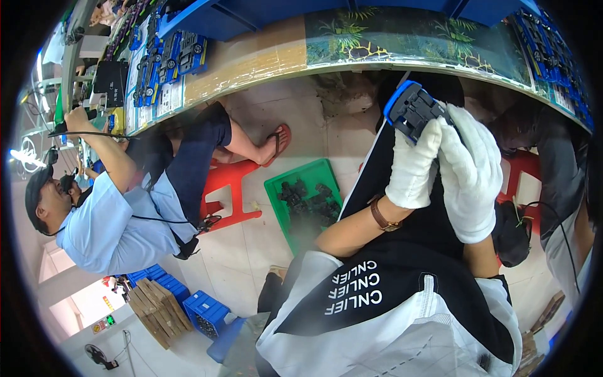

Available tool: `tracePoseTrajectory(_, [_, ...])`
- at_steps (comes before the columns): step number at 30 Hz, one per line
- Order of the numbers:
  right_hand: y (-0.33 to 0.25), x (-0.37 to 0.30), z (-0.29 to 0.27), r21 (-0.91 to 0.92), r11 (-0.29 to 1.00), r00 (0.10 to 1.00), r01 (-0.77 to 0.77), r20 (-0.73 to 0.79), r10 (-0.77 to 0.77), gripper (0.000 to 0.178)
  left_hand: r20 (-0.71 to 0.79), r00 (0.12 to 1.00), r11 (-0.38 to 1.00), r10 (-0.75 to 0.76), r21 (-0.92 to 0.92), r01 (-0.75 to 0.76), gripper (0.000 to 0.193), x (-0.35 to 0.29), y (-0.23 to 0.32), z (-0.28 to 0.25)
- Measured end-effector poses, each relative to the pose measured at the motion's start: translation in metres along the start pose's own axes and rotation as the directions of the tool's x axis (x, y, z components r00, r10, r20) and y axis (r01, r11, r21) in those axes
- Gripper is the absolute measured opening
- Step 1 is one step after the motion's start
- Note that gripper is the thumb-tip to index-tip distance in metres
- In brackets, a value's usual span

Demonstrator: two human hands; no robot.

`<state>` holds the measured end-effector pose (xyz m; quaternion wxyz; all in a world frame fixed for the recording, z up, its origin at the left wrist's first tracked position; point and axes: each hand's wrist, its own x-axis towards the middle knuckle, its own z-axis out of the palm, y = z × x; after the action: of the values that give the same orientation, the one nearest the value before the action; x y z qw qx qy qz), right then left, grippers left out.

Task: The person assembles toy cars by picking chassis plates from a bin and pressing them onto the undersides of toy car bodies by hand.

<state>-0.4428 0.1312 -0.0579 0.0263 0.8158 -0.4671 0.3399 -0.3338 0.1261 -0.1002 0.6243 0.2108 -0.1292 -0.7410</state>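
Observation:
Both my hands wear white gloves and are raised in front of my chest. Between them is a blue toy car (414,110), its black underside turned up. My left hand (412,164) grips its near end, with fingers pressed against the black base. Close against it, my right hand (470,166) has its fingertips on the car's right side; its fingers are bent and partly hide that edge. A brown-strapped watch (383,217) is on my left wrist.
A workbench edge (264,76) runs ahead, with blue toy cars (166,60) at left and more toy cars (553,56) at right. A green crate (276,204) of black parts stands on the floor beside a red stool (235,191). A co-worker (119,220) sits at left.

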Motion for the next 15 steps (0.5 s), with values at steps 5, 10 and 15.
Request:
tracePoseTrajectory(5, [0.008, -0.004, 0.0, 0.511, 0.823, 0.949, -0.248, -0.043, 0.312, 0.033, -0.072, 0.997, 1.0, 0.002, -0.004, -0.002, 0.043, 0.006, 0.007, 0.009])
tracePoseTrajectory(10, [0.007, -0.027, 0.004, 0.725, 0.412, 0.757, -0.552, 0.228, 0.612, 0.041, -0.095, 0.995, 0.999, 0.038, -0.012, -0.04, 0.037, 0.009, 0.009, 0.006])
tracePoseTrajectory(15, [0.002, -0.034, 0.008, 0.726, 0.199, 0.656, -0.658, 0.423, 0.625, 0.051, -0.109, 0.994, 0.999, 0.021, 0.028, -0.018, 0.039, 0.007, 0.008, 0.007])
